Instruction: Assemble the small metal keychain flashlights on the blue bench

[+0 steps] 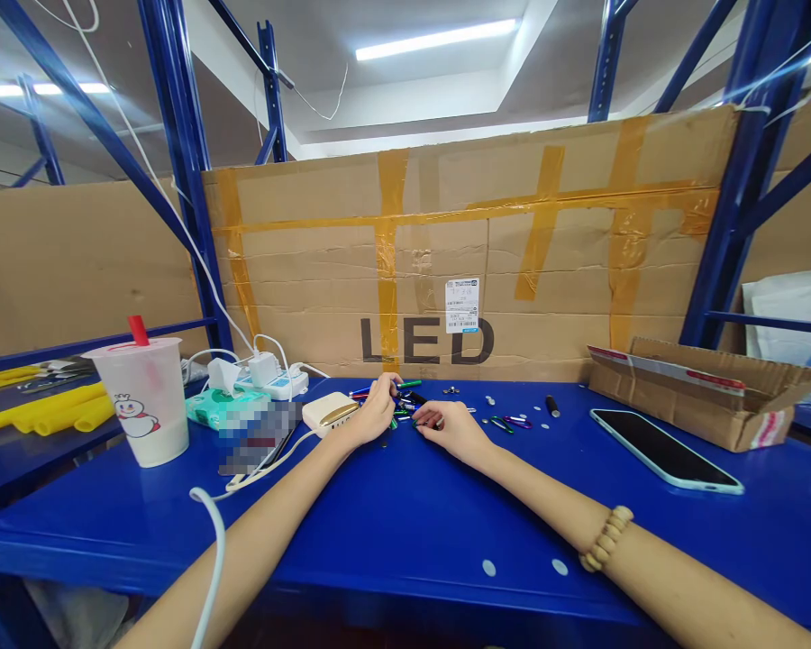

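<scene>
A small heap of shiny coloured pieces (405, 406), mostly green, blue and silver, lies towards the back of the blue table. My left hand (377, 410) reaches into its left side, fingers bent together; what they hold is hidden. At the right side of the heap, my right hand (454, 431) has curled fingers with the tips close together near a small dark green bit too tiny to name. Just right of that hand lie a green loop-shaped piece (502, 425) and a purple-blue one (517, 421). A short black cylinder (552, 406) lies farther right.
Left are a drink cup (145, 406) with a red straw, a wipes pack (226, 407), a power strip (287, 385), a cream device (329, 413) and a white cable (209, 541). Right are a phone (666, 449) and an open cardboard box (696, 401). Cardboard (311, 288) stands behind.
</scene>
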The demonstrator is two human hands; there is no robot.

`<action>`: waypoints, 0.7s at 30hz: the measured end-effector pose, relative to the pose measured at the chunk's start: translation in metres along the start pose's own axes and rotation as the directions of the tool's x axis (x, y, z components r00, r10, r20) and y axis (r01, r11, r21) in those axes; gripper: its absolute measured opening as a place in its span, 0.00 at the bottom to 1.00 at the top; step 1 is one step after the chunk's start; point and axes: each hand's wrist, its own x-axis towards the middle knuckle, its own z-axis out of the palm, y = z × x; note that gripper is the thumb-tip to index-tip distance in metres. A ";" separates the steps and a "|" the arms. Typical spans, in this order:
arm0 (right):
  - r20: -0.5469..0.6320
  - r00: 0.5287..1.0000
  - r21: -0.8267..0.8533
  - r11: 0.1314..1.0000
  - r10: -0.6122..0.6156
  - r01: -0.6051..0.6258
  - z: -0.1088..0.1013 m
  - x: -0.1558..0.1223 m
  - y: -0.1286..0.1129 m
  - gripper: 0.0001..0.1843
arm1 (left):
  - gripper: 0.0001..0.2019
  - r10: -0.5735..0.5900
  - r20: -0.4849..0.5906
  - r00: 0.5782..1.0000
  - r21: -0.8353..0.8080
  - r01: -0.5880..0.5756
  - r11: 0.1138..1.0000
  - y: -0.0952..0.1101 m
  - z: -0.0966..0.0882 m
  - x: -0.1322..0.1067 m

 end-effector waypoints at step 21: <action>0.152 0.933 0.810 0.499 0.327 -0.307 0.003 -0.001 -0.031 0.31 | 0.24 -0.602 0.140 0.786 -0.586 0.556 0.589 0.050 0.000 0.005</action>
